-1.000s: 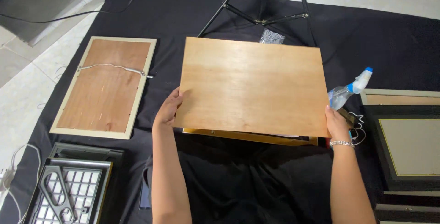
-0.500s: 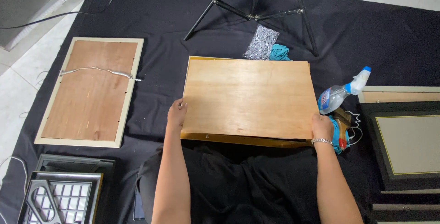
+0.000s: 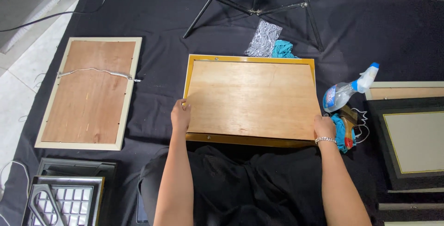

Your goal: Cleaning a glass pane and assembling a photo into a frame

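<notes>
Black cloth (image 3: 393, 27) spread over a pale tiled floor (image 3: 18, 82), which shows at the left edge and top of the frame. Centre of frame: plywood backing board (image 3: 252, 97) lying flat inside a yellow picture frame (image 3: 249, 140), whose gold edge shows along the top, left side and bottom. Board sits slightly skewed, right end close to the frame's right rail.

Left hand (image 3: 180, 115) at the board's left edge, fingers curled onto that edge, grip closed on the board. Right hand (image 3: 324, 126) at the board's lower right corner, fingers over the corner, also holding the board; silver bracelet (image 3: 325, 139) on that wrist. Person's lap in black fabric fills the bottom centre.

Left of frame: second picture frame (image 3: 88, 92), cream rim, face down, brown back with a hanging wire (image 3: 95, 72) across it. Lower left: stack of dark frames (image 3: 69, 193). Upper centre: black tripod legs (image 3: 252, 6), with a patterned plastic bag (image 3: 263, 39) and a teal cloth (image 3: 283, 49) just beyond the yellow frame's top edge. Right of the board: clear spray bottle (image 3: 347, 91) with blue-white nozzle, lying tilted, near the right hand. Another teal rag (image 3: 341, 131) just beside the right hand. Far right: black frames (image 3: 409, 138) with a grey panel, partly cut off.
</notes>
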